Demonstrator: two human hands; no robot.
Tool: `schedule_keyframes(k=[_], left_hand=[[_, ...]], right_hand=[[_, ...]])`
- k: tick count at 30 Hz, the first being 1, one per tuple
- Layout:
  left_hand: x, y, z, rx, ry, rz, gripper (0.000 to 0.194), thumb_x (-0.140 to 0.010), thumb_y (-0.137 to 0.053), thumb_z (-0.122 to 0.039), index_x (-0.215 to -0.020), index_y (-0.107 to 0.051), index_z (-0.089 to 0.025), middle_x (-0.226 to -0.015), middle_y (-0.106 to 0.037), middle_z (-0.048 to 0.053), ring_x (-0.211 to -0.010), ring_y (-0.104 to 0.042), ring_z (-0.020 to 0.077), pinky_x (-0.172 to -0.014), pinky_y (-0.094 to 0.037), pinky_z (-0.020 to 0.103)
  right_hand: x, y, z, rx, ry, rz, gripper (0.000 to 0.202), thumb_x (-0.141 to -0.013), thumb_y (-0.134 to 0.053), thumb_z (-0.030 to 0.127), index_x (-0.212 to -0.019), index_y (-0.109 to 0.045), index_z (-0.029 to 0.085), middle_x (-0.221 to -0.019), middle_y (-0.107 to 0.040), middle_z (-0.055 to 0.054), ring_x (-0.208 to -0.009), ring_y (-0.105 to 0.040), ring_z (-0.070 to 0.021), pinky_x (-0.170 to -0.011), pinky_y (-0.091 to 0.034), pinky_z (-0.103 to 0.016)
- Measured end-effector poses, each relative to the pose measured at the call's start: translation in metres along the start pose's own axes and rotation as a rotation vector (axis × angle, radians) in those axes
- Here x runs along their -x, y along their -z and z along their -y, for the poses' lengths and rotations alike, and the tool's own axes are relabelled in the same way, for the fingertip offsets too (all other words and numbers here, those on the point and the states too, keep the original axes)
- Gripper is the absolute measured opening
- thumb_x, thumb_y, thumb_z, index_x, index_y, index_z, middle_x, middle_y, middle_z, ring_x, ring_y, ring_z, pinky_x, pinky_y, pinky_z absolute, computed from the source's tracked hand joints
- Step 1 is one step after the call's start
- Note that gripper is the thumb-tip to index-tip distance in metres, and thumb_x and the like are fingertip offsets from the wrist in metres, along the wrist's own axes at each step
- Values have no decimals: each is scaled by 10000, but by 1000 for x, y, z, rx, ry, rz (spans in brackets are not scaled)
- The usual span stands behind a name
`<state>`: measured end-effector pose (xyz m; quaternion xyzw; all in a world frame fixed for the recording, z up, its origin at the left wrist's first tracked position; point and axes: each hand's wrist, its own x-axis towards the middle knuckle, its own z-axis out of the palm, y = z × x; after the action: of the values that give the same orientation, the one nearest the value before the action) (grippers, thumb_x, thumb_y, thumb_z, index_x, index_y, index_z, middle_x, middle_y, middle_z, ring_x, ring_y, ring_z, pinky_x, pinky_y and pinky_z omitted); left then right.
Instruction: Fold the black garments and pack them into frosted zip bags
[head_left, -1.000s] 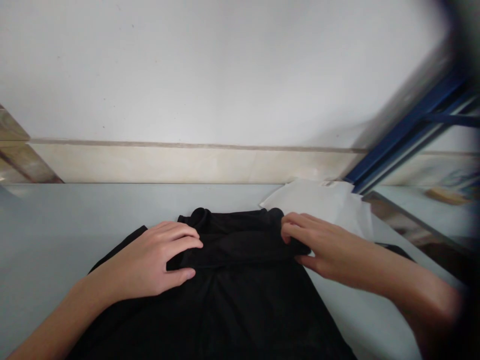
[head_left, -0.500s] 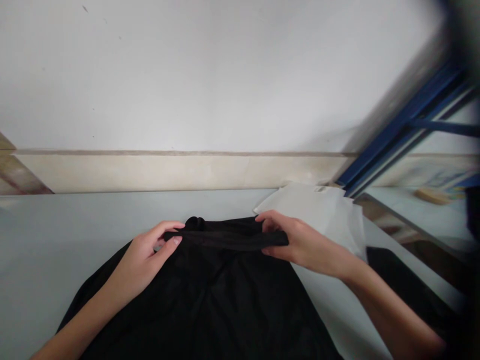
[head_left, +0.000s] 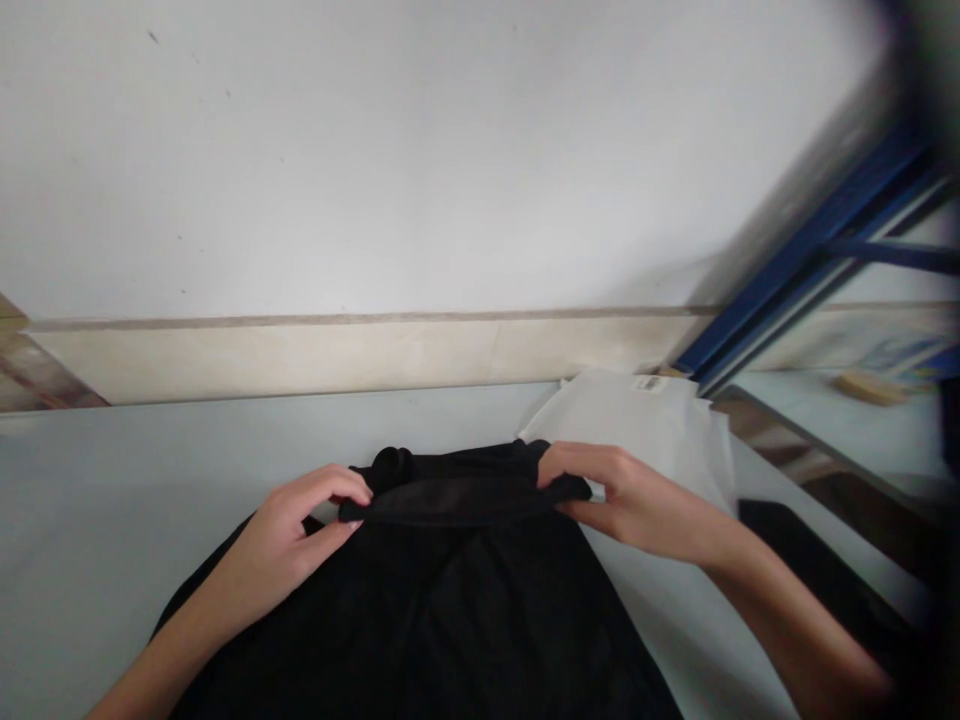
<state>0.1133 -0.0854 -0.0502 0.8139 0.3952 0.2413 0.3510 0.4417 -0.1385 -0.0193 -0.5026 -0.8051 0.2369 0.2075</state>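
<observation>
Have a large garment of matte black soft cloth [head_left: 450, 620] nearest, spread below and between both hands, running out of view at the bottom. Can't tell garment type. Have its far end turned into a flat black cloth band [head_left: 457, 502], stretched from hand to hand. Pinch the band's left end with the bare left hand [head_left: 300, 530]: narrow grip, thumb below, fingers above, small gap inside the curl. Pinch its right end with the bare right hand [head_left: 637, 505]: thumb below, fingers on top, short tip of cloth poking through toward the palm. See a rounded black cloth roll [head_left: 390, 465] just beyond the band, near the left fingertips; can't make out the join. See smooth pale blue-grey tabletop [head_left: 90, 530] under the cloth, showing left of the left hand. See a flat black item [head_left: 810, 560] right of the right hand; can't identify. See thin whitish translucent sheets or bags [head_left: 645, 425] just beyond the right hand, small printed label [head_left: 649, 383] at the far edge. Farther out, see a cream tile strip [head_left: 337, 360] beyond both hands, a blue straight-edged frame [head_left: 810, 235] slanting up beyond the right hand, and plain greyish-white wall [head_left: 375, 150].
</observation>
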Motion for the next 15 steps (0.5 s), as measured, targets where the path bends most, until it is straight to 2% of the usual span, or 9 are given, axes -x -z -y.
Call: schedule_keyframes(k=[3,6,8,11,13,15], left_hand=[[7,10,-9,-190,-219,113,181,-869,-434,-163,-833,-602,-219,-981,-650,-13,-912,-597,124,-832,-433,227],[24,12,-11,-492,-312,177,329,-818,-407,-57,-927,-637,-266,-1094,-648,-35,-1014,-584,143,-905,-426,272],[35,10,-13,-634,-351,170,425,-781,-408,-27,-1012,-635,-302,-1157,-634,-57,-1084,-560,165,-953,-414,314],[41,4,-23,-695,-365,84,450,-804,-401,-58,-1112,-603,-318,-1171,-630,-67,-1097,-557,165,-951,-435,319],[37,-6,-34,-697,-346,45,401,-871,-399,-135,-1187,-560,-322,-1219,-603,-60,-1130,-538,157,-969,-431,318],[29,-22,-43,-708,-340,58,382,-930,-391,-252,-1302,-465,-298,-1335,-517,-30,-1215,-477,166,-1006,-410,339]], right_hand=[[15,-3,7,81,54,67,207,-776,-518,92,-929,-617,191,-958,-638,-35,-913,-588,-180,-831,-457,-303],[42,-12,10,281,81,99,228,-839,-537,162,-1043,-622,219,-1141,-608,-49,-1077,-548,-221,-938,-435,-386],[60,-18,9,426,110,99,294,-878,-541,257,-1169,-581,246,-1252,-559,-47,-1168,-496,-255,-970,-421,-454],[72,-26,12,567,148,-6,361,-920,-491,326,-1271,-514,246,-1313,-513,-54,-1222,-449,-266,-984,-415,-494],[67,-33,19,618,148,-112,362,-938,-452,297,-1289,-498,218,-1334,-490,-71,-1240,-428,-259,-1011,-390,-494],[54,-43,29,645,150,-126,394,-939,-450,283,-1323,-460,198,-1365,-455,-83,-1259,-402,-256,-1035,-363,-490]])
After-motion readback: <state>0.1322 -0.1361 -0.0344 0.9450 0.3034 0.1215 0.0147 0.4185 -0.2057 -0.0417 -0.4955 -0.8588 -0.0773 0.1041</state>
